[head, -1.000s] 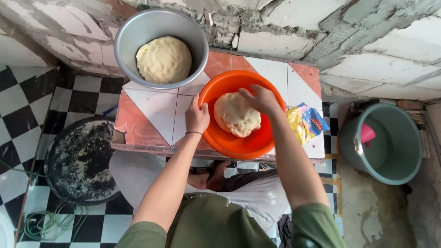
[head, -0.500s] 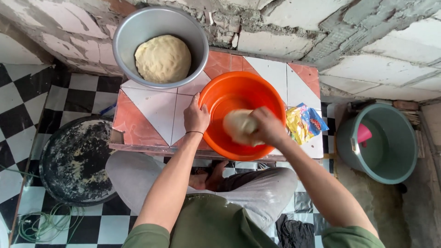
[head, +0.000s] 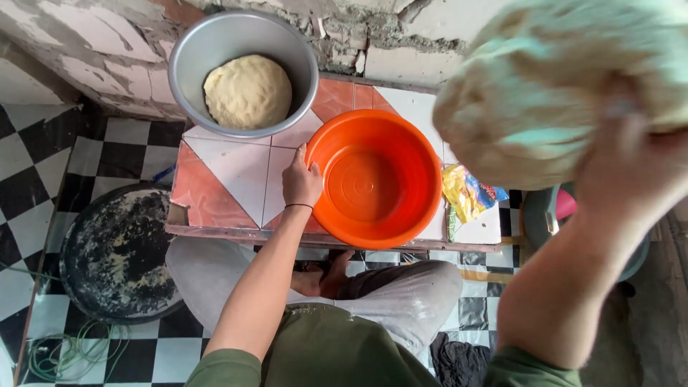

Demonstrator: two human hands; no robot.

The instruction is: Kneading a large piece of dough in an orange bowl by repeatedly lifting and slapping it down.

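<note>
Two hands busy; right hand (head: 631,172) grips dough lump (head: 566,93) raised high near camera; left fingers (head: 299,159) wide, bracing empty orange basin (head: 374,188) on surface (head: 229,168); dough may slip, missing basin.

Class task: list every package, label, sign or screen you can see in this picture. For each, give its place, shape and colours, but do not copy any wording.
Plastic packet: lies on the tiled table, just right of the orange basin; crumpled, flat, mostly yellow with blue and red patches.
No signs, screens or separate labels show anywhere else in view.
</note>
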